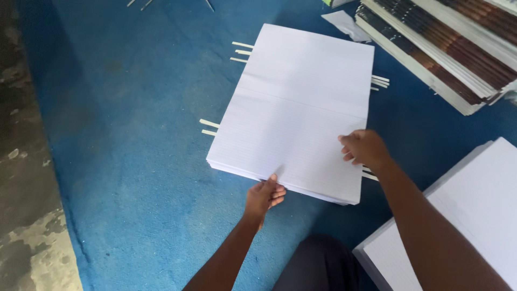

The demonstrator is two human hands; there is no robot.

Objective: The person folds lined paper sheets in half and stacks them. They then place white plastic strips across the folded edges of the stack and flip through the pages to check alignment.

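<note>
A person's left hand [264, 196] pinches the near edge of a ruled paper stack [296, 108] on a blue mat [134, 161]; the right hand [365, 150] presses flat on its right edge, steadying it.

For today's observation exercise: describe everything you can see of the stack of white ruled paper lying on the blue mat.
The stack of white ruled paper is a thick pile of large, faintly lined sheets with a crease across the middle. It lies flat and slightly askew on the blue mat, with pale strips sticking out from under its sides. The left hand grips its near edge; the right hand rests on its right side.
</note>
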